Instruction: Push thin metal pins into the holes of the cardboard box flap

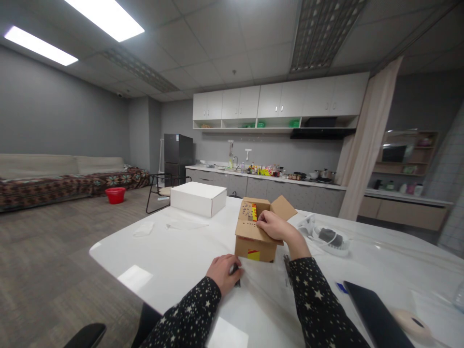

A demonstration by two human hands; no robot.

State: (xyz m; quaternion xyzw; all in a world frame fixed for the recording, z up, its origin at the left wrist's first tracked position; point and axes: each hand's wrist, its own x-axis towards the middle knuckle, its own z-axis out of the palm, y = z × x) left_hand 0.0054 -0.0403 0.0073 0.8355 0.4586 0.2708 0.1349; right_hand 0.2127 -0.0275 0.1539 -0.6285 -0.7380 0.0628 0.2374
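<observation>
Sitting at the white table (174,261), the person has a small brown cardboard box (253,239) right in front of them, its flaps open and a red and yellow label on the near face. The right hand (273,225) lies over the top of the box, fingers bent and pressing on a flap near the opening; it grips nothing that I can make out. The left hand (225,273) rests on the tabletop just beside the box's near left corner, curled narrowly around a small dark object (237,275) that is mostly hidden under the fingers, so I cannot tell what it is. Both sleeves are dark with white stars. Farther back on the table sits a closed white box (198,198), well apart from the brown one, with a crumpled bit of white material (144,229) to its left. To the right of the cardboard box lies a heap of clear plastic wrapping (328,237) with something dark inside. At the near right edge a dark flat device (377,314) lies beside a roll of tape (413,323). A red basin (115,195) stands on the floor by the sofa.
</observation>
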